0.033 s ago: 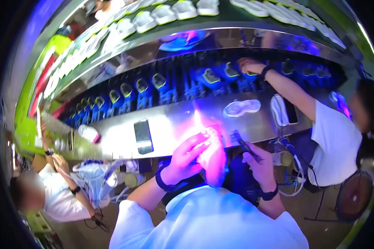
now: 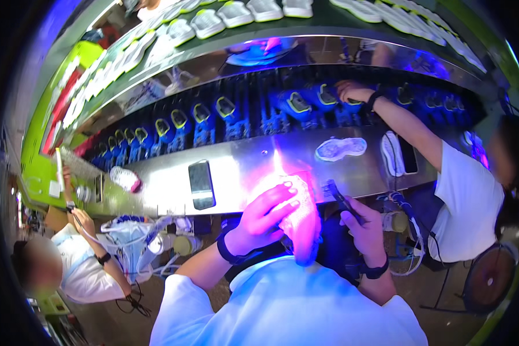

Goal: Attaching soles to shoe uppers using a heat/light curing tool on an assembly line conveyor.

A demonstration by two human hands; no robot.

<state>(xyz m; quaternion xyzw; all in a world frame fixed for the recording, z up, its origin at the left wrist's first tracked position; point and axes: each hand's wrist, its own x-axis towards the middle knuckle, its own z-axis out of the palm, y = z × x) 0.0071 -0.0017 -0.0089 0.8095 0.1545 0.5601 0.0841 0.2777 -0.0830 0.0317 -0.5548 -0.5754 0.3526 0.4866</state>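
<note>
Head view: left hand (image 2: 263, 222) holding a lit sole-shaped piece (image 2: 307, 222), right hand (image 2: 367, 229) holding a brush (image 2: 346, 203)

Far left, a co-worker (image 2: 89, 268) in a white top is working with both arms raised near the end of the metal bench (image 2: 357, 177). A white-and-pink rounded item (image 2: 124, 179) is lying on the bench; to its right a dark phone (image 2: 201, 184) is lying near the front edge.

The left hand is partly closing, bent fingers spreading over the left side and upper part of the piece; the thumb is not showing clearly. The piece is standing out at the near edge of the bench, its length running down toward the wearer's shirt. It is long and rounded, glowing strong pink, almost white along its upper part, where the surface is looking speckled; the lower end is turning dark bluish. Contact with the bench: cannot tell.

Behind, a pale violet sole (image 2: 341, 149), narrower at mid-length, is lying flat. To the right, the right hand is curling thumb and fingers around the black handle; the bristles are pointing up and left, apart from the piece.

Far right, a second co-worker (image 2: 470, 202) is reaching an arm over the bench toward a row of dark shoe-shaped items (image 2: 298, 102) with yellow-green rims.
</note>
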